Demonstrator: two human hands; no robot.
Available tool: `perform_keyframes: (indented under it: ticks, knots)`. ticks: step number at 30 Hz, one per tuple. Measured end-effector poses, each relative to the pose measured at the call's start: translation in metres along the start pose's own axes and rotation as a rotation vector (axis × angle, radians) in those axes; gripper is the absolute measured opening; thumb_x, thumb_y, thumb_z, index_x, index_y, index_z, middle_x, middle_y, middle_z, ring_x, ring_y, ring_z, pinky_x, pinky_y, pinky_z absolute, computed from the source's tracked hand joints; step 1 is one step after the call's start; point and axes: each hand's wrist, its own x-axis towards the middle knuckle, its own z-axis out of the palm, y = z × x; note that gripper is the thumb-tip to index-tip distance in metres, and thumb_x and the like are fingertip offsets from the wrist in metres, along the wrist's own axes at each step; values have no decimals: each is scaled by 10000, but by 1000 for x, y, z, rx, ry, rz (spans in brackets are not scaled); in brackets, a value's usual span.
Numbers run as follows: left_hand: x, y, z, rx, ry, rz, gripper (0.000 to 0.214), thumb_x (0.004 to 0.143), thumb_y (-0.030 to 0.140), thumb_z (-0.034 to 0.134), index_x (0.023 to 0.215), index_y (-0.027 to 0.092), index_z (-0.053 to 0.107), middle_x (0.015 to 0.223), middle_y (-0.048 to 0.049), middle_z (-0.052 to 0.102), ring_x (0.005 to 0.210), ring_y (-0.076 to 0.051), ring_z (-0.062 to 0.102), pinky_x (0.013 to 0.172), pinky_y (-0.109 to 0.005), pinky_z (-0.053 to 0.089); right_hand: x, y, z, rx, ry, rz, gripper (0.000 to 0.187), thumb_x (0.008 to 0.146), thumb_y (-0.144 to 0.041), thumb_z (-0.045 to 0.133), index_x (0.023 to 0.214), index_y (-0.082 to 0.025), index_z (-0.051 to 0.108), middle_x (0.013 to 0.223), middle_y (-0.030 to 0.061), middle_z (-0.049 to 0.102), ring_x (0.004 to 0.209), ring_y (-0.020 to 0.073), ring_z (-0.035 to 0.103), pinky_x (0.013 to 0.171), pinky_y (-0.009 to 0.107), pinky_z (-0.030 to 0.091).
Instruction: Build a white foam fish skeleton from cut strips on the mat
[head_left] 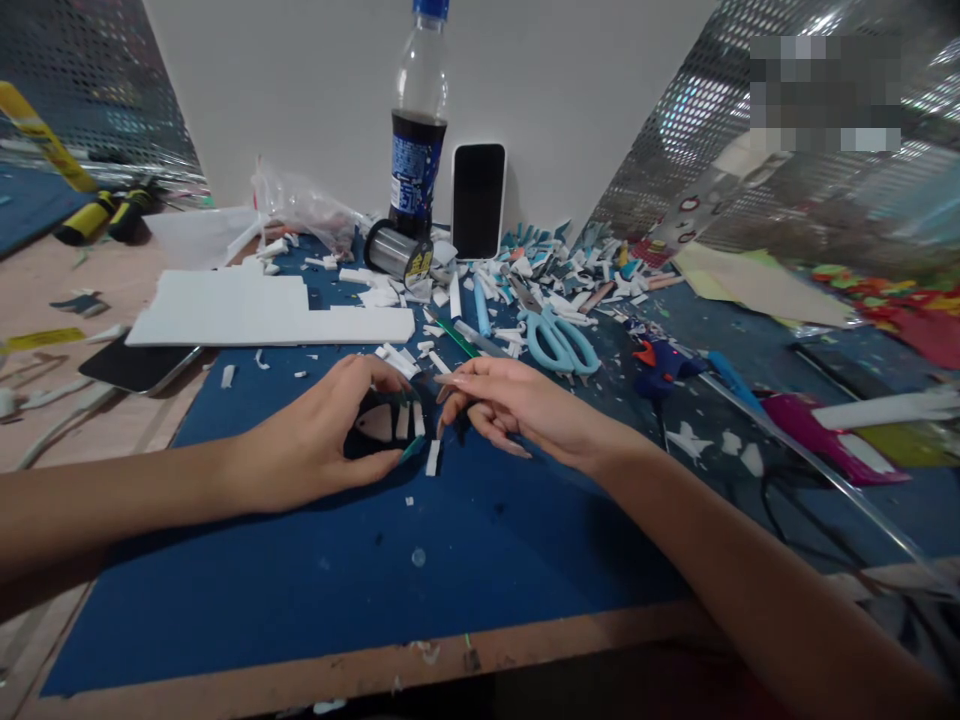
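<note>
My left hand (pixel 330 435) curls round a small dark craft piece (pixel 379 425) with white strips stuck on it, holding it on the blue mat (pixel 315 570). My right hand (pixel 510 400) reaches in from the right, fingertips pinched at the piece's right edge; whether they hold anything is hidden. A loose white foam strip (pixel 433 457) lies just below the two hands.
White foam sheet (pixel 247 310) at back left, a phone (pixel 139 365) under its edge. Cola bottle (pixel 416 130), wire spool (pixel 397 252) and upright phone (pixel 478 200) against the wall. Blue scissors (pixel 559 340), pens, glue gun (pixel 660 365) and many scraps lie to the right.
</note>
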Motion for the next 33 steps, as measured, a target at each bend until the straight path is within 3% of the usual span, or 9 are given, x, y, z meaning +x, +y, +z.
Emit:
perform_keyframes:
  ticks: [4, 7, 10, 13, 18, 24, 33]
  knots:
    - [0, 1, -2, -2, -14, -16, 376, 824, 381, 558, 1106, 175, 417, 1082, -137, 562, 954, -235, 602, 703, -340, 574, -3, -3, 3, -9, -2, 40, 281, 841, -399, 632, 833, -157, 491, 728, 8, 662, 345, 9, 371, 321, 186, 229]
    - [1, 2, -2, -8, -2, -7, 364, 822, 378, 555, 1090, 173, 421, 1075, -137, 562, 949, -230, 600, 691, -327, 571, -6, -5, 7, -52, 18, 73, 320, 772, -347, 720, 887, -157, 489, 533, -67, 570, 324, 12, 351, 334, 175, 241]
    - [1, 2, -1, -11, 7, 0, 363, 815, 376, 562, 1081, 173, 422, 1083, -138, 559, 966, -233, 593, 719, -335, 568, -8, -6, 10, -52, 6, 95, 377, 726, -315, 764, 929, -161, 487, 548, -73, 565, 334, 19, 382, 316, 169, 224]
    - [-1, 1, 1, -18, 9, 5, 362, 815, 372, 570, 1085, 179, 426, 1083, -127, 558, 972, -227, 590, 744, -337, 562, -8, -7, 11, -38, 6, 116, 298, 782, -287, 710, 928, -157, 484, 628, -39, 609, 341, 18, 402, 306, 170, 219]
    - [-3, -1, 1, -29, 3, 20, 359, 817, 346, 569, 1104, 191, 420, 1096, -117, 555, 988, -231, 585, 775, -346, 550, -9, -7, 12, -33, -14, 137, 148, 856, -208, 601, 932, -147, 490, 474, -70, 534, 323, 30, 367, 323, 159, 238]
    - [-3, 0, -3, -56, -45, -21, 373, 828, 374, 570, 1115, 201, 405, 1140, -120, 536, 1030, -239, 570, 793, -342, 533, -10, -5, 17, 56, 5, 153, 96, 838, -170, 564, 889, -144, 487, 669, -1, 629, 371, 22, 422, 323, 144, 297]
    - [-5, 3, -4, -70, -28, -26, 353, 830, 347, 566, 1108, 198, 407, 1114, -100, 536, 1012, -221, 562, 799, -331, 509, -10, -4, 20, 135, 51, 144, 87, 901, -258, 471, 877, -189, 424, 742, 35, 669, 397, 81, 528, 282, 153, 367]
